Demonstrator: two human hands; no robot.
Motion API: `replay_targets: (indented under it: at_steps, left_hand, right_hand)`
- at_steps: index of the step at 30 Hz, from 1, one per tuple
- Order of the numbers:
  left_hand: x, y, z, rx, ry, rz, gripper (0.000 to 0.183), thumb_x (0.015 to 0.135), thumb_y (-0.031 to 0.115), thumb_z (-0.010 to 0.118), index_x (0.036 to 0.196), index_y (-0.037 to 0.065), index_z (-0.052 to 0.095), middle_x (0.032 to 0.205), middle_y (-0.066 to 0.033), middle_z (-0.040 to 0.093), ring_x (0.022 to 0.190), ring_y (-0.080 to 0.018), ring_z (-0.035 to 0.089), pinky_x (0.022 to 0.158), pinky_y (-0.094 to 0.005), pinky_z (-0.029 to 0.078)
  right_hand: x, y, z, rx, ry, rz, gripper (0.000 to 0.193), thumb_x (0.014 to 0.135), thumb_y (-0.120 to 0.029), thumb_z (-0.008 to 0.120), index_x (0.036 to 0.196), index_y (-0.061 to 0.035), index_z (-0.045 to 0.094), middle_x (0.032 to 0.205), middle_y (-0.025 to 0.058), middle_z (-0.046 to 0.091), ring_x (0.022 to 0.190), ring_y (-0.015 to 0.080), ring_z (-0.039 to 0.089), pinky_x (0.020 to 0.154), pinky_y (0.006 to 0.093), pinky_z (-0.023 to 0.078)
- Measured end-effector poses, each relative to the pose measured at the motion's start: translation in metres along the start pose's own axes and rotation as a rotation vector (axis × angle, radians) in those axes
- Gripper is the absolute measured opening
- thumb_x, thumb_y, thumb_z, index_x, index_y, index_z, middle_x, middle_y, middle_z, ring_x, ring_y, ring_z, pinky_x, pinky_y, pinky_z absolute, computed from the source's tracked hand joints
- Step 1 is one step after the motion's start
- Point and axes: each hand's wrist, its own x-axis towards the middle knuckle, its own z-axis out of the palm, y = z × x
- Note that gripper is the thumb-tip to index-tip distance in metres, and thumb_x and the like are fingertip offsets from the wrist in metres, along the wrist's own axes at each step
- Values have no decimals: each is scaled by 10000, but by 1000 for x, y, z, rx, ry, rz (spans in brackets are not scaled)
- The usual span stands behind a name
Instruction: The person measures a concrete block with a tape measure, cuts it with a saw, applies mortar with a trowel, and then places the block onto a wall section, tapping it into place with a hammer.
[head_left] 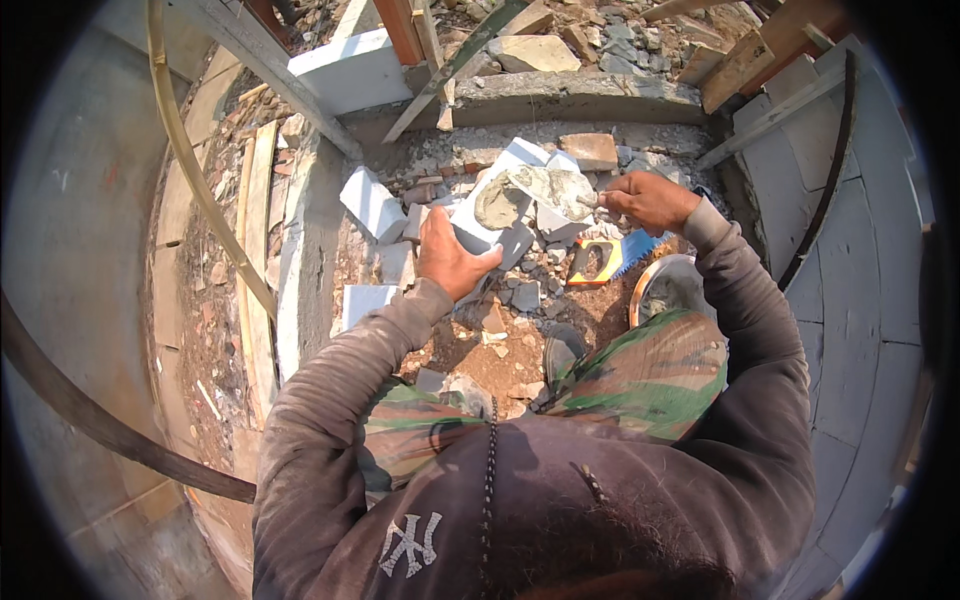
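Observation:
My left hand [452,257] grips the near end of a white lightweight block [478,226], thumb on one side and fingers on the other. A patch of wet grey mortar [500,204] lies on the block's upper face. In my right hand [655,202] is a trowel [586,200], closed in the fist by its handle. Mortar covers most of its blade, which reaches left over the block. Just below my right hand, a handsaw [597,261] with a yellow and orange handle and blue blade rests on the rubble. A bucket [672,287] holding grey mortar stands by my right knee.
White block pieces [373,204] lie to the left among broken stones and bricks [588,151]. A concrete ledge [570,98] crosses the far side. Block walls [850,270] rise at right; wooden planks [258,220] and curved poles [190,150] stand at left.

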Motion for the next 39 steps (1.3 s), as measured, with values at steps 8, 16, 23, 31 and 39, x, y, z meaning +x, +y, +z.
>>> replay_targets:
  at_steps: [8,16,23,31,39]
  left_hand:
    - [-9,4,4,98,-48,54,725,719,316,897,1178,-50,472,1134,-255,556,1118,-424,541,984,-504,449]
    - [-8,0,4,81,-43,29,734,709,334,906,1155,-50,466,1118,-258,550,1098,-403,543,970,-502,451]
    - [-11,3,1,92,-41,49,725,716,338,898,1151,-48,466,1111,-256,546,1082,-402,547,961,-501,455]
    - [-7,1,4,108,-40,54,734,719,336,895,1165,-54,462,1129,-262,552,1094,-412,549,966,-500,456]
    - [-11,-2,3,100,-30,55,772,698,331,910,1182,-51,444,1122,-267,551,1098,-435,542,968,-504,459]
  right_hand:
    - [13,-21,-1,-527,49,-215,397,1065,-344,517,1012,1,707,888,241,702,819,442,670,720,515,505]
    - [52,37,-8,-170,66,-198,407,1034,-366,528,962,1,688,730,130,638,625,237,597,642,429,512]
    - [24,45,-34,-153,-80,-104,447,999,-442,545,918,-24,680,665,60,565,505,179,549,470,364,450]
    - [78,91,52,70,198,-286,388,1026,-361,552,1038,0,696,837,128,657,781,230,660,644,355,537]
    - [10,93,32,-420,312,-306,279,1027,-259,504,1054,-37,672,918,219,693,889,407,689,774,456,547]
